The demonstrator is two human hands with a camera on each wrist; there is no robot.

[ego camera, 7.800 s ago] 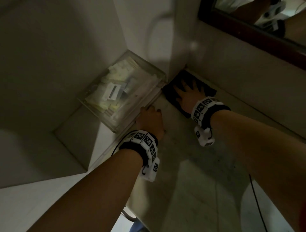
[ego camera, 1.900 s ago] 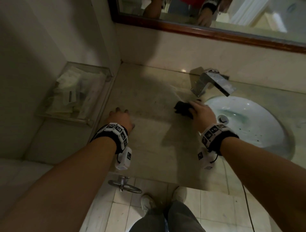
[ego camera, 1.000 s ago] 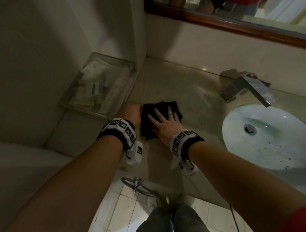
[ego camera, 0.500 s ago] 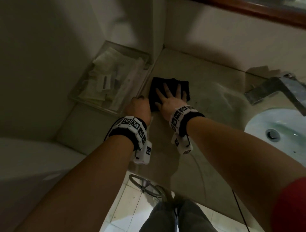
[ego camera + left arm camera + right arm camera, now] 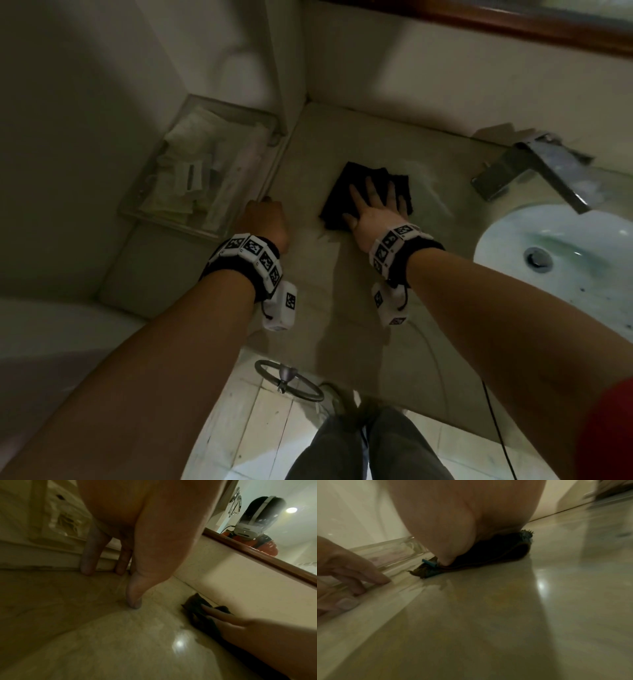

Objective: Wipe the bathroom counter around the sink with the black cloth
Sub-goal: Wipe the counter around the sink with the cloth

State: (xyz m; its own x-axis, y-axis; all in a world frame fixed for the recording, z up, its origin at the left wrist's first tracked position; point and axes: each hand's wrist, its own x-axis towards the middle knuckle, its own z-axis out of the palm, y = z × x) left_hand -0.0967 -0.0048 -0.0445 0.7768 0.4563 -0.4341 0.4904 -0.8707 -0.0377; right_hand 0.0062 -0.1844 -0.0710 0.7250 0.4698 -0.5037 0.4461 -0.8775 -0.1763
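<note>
The black cloth [image 5: 346, 192] lies flat on the beige stone counter [image 5: 342, 308], left of the white sink [image 5: 561, 250]. My right hand [image 5: 371, 205] presses on the cloth with straight, spread fingers; the right wrist view shows the palm on the cloth [image 5: 496, 553]. My left hand [image 5: 265, 222] rests on the counter's left edge beside the clear box, fingertips [image 5: 85, 570] touching the stone, holding nothing. The left wrist view also shows the cloth [image 5: 197, 605] under the right hand's fingers.
A clear plastic box [image 5: 205, 171] of packets sits on a lower ledge at the left. A metal faucet [image 5: 534, 171] stands behind the sink. A wall and mirror frame [image 5: 513, 20] bound the counter at the back. A wet streak shines near the faucet.
My right hand has slid the cloth to the right, away from the left hand and the box. The left hand stays at the counter's left edge.
</note>
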